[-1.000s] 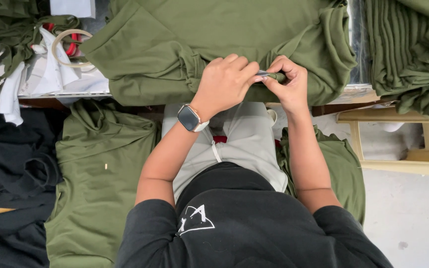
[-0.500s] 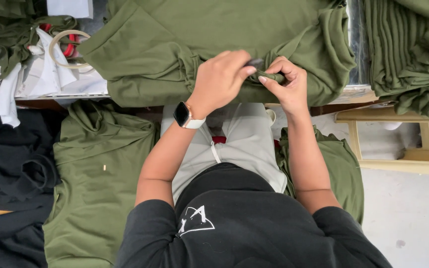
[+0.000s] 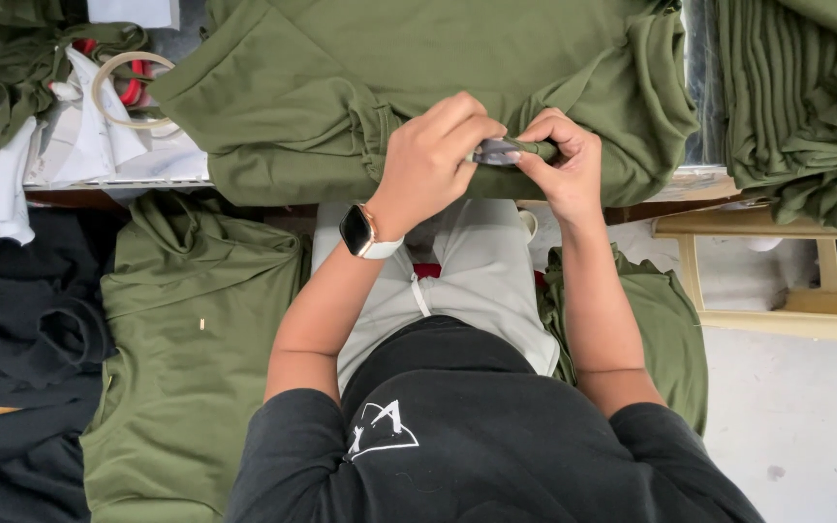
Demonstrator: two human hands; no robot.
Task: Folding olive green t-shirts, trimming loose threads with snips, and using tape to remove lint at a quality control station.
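The olive garment on the table is soft, matt knit cloth, and the stack of olive garments at far right looks the same. The small tool pinched between the hands shows a dull grey metal sheen, while the watch on the left wrist has a glossy black face and a smooth pale band. The stool at right is smooth cream plastic.

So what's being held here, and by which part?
Both hands pinch a small fold at the edge of the olive green garment: left hand and right hand meet there. A small grey item sits between the fingertips; its kind cannot be told.
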